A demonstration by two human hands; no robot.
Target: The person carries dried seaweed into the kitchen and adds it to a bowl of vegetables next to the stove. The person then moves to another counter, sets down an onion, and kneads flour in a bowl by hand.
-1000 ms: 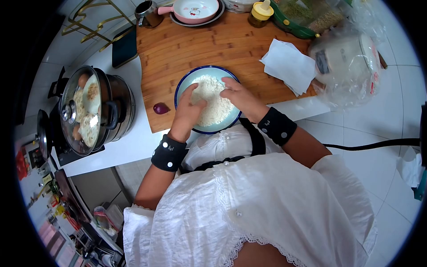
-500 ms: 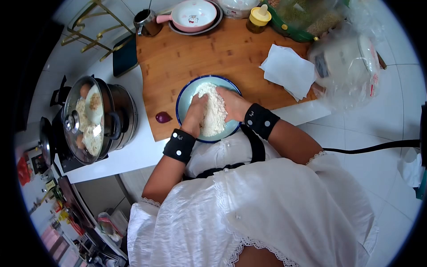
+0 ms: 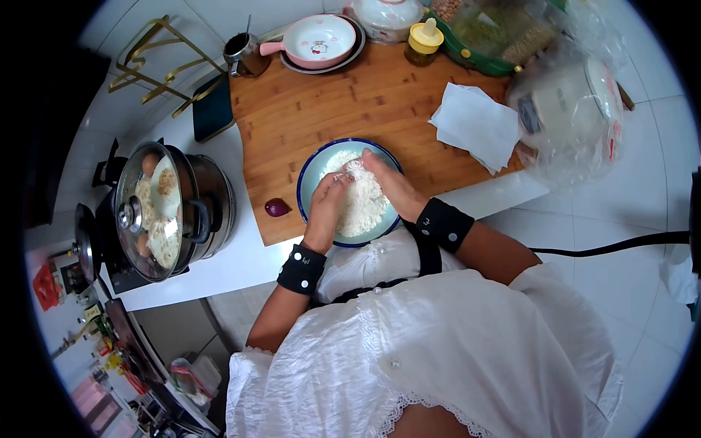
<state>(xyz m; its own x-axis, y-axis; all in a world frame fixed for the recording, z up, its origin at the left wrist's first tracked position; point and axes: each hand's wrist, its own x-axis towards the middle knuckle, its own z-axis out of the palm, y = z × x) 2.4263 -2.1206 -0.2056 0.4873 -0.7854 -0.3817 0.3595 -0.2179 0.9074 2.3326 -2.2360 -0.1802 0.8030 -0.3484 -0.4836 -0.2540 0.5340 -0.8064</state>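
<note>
A pale bowl with a blue rim rests at the front edge of the wooden board, with white flour in it. Over the bowl, my left hand has its fingers curled in at some flour. Facing it from the right, my right hand is cupped, its fingertips at the same flour. Clumps of flour show between the two hands. Left of the bowl lies a small purple onion.
A lidded steamer pot with food inside stands at the left. White paper sheets lie on the wooden board. Behind are a pink pan and a yellow-topped jar. A plastic-wrapped appliance stands right.
My hands went from spread over the flour, down into it, and are now raised and closer together with flour between them. The whole view has shifted, with the bowl lower in it.
</note>
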